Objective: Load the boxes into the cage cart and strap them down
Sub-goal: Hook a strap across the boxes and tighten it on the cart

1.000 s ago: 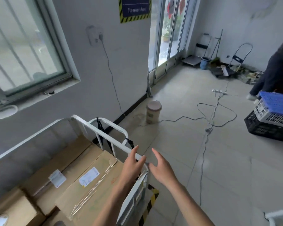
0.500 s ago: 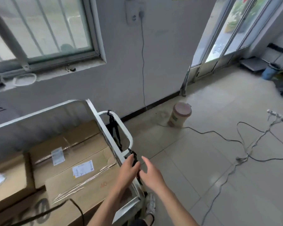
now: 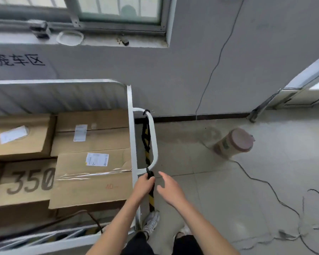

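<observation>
We have turned our head left and down since a moment ago. More of the cage cart [image 3: 132, 126] shows now, and the door [image 3: 302, 85] has slid to the right edge.

The black strap [image 3: 151, 175] comes off the low end of the cart's white loop handle [image 3: 155, 137]. Our left hand [image 3: 143, 186] is curled tight around the strap, just under the handle. Our right hand [image 3: 170, 190] is just beside it at 3 o'clock, with loose fingers that hold nothing.

The boxes [image 3: 92, 173] sit inside the cart, at 9 o'clock from our hands. One shoe [image 3: 151, 223] shows at 6 o'clock. A tub [image 3: 234, 144] with a brown lid is on the floor at 2 o'clock, and thin cables [image 3: 265, 183] run near it.
</observation>
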Tool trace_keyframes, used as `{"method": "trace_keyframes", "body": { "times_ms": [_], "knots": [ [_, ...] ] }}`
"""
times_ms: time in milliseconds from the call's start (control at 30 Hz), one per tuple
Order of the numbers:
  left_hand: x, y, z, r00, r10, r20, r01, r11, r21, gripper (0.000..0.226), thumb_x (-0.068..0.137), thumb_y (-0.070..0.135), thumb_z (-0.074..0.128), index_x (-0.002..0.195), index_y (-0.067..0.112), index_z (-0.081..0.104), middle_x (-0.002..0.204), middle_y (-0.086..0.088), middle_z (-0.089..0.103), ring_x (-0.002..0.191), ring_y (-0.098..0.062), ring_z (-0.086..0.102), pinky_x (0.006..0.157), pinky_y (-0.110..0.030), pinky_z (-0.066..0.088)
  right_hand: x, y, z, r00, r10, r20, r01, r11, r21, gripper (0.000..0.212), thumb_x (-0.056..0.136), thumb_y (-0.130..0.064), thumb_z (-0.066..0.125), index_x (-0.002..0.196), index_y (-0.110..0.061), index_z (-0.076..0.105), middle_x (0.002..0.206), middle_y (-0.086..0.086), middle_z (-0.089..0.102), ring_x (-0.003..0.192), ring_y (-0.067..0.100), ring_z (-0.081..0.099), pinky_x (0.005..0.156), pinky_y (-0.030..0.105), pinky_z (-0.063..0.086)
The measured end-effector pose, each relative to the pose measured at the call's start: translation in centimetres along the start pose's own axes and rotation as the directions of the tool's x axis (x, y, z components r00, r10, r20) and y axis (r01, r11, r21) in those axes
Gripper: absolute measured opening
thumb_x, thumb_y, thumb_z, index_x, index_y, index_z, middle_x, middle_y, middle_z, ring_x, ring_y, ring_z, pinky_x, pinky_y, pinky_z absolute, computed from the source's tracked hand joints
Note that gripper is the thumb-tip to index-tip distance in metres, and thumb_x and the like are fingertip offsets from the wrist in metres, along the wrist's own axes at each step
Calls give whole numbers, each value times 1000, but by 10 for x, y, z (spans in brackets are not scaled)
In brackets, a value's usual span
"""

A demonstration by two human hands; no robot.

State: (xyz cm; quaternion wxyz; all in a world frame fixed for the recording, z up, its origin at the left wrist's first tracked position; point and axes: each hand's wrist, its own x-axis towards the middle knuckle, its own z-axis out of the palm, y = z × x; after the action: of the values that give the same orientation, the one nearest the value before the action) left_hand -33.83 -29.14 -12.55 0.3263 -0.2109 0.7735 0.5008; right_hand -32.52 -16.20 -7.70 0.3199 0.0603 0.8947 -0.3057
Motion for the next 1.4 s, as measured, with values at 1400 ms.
{"method": "trace_keyframes", "body": {
  "times_ms": [1400],
  "knots": [
    [-275,156,-8,56,-133,-990,-526,839,-142,19,93,37,66,94,23,77,94,-7,77,96,-30,71,90,-53,54,-93,-161,-125,56,-969,241,925,141,353,27,98,-21,51,125,-27,55,95,-16,64,81,8,64,59,7,37]
  ]
}}
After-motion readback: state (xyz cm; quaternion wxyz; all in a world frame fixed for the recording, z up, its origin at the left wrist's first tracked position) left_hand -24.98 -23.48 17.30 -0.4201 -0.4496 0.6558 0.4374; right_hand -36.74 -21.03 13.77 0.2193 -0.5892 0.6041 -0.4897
